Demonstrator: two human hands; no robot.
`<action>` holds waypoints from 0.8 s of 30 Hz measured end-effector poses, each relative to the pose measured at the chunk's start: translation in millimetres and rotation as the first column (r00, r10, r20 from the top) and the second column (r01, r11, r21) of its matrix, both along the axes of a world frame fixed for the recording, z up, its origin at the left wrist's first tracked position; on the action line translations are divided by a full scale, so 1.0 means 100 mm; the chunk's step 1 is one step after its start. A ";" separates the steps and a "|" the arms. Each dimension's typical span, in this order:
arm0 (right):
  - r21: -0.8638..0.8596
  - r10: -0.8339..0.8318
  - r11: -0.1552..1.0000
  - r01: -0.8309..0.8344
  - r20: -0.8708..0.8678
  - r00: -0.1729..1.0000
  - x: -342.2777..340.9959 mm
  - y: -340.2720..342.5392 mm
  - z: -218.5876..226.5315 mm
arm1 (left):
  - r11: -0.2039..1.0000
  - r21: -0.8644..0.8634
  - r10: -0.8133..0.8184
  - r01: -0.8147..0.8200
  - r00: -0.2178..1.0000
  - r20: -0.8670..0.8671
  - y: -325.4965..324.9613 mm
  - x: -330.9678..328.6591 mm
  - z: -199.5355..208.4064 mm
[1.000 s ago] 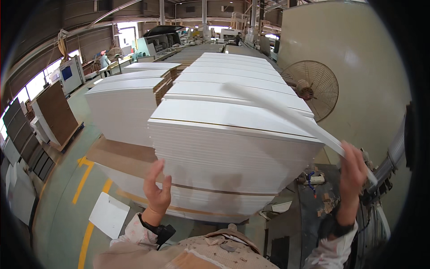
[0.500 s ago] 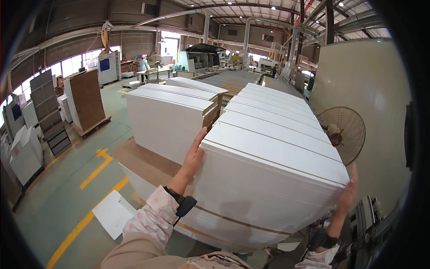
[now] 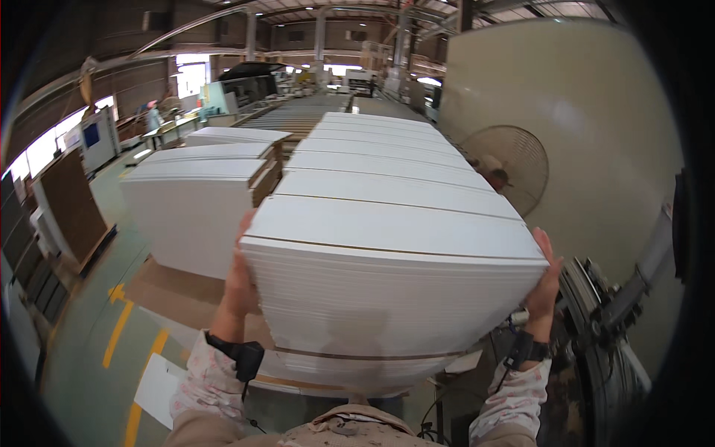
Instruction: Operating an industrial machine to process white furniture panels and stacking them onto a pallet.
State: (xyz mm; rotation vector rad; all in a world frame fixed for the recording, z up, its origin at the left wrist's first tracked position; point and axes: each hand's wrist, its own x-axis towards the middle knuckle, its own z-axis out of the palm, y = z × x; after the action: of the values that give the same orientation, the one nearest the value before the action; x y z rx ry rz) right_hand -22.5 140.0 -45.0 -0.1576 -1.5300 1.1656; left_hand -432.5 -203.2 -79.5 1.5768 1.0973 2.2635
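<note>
A tall stack of white panels (image 3: 395, 298) stands directly in front of me, its near face showing many thin layered edges. My left hand (image 3: 240, 276) lies along the left side of the stack near its top front corner, fingers stretched upward and partly hidden behind the edge. Against the opposite side, my right hand (image 3: 545, 277) is flat with extended fingers beside the top right corner. Further rows of white panels (image 3: 372, 153) run back behind the front stack. Both wrists carry black strapped devices.
To the left, another white panel stack (image 3: 194, 208) rests on a brown board (image 3: 175, 294). A caged fan (image 3: 510, 167) stands at the right, before a pale wall (image 3: 581, 119). Dark machinery (image 3: 596, 320) is close to my right arm. A loose white sheet (image 3: 158, 389) lies low at the left.
My view has turned rightward, so the stacks appear further left. My right hand has come in against the stack's right side; the left remains along its left side.
</note>
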 end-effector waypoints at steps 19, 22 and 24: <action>-0.572 0.060 0.806 0.153 0.336 0.940 0.21 0.00 -0.51 | 0.898 -0.093 0.380 -0.431 0.863 -0.333 1.06 1.29 -0.72; -0.505 0.110 0.860 0.079 0.334 0.936 0.25 -0.04 -0.55 | 0.902 -0.126 0.354 -0.413 0.875 -0.331 1.15 1.37 -0.73; -0.459 0.187 0.888 -0.035 0.291 0.938 0.26 -0.06 -0.56 | 0.900 -0.149 0.344 -0.409 0.878 -0.333 1.20 1.42 -0.72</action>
State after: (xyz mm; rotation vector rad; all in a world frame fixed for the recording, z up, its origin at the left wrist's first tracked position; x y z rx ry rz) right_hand 3.5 133.5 -101.0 -0.6082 -1.5440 1.6417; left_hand -290.8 -83.5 -151.8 1.7786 1.8125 2.0599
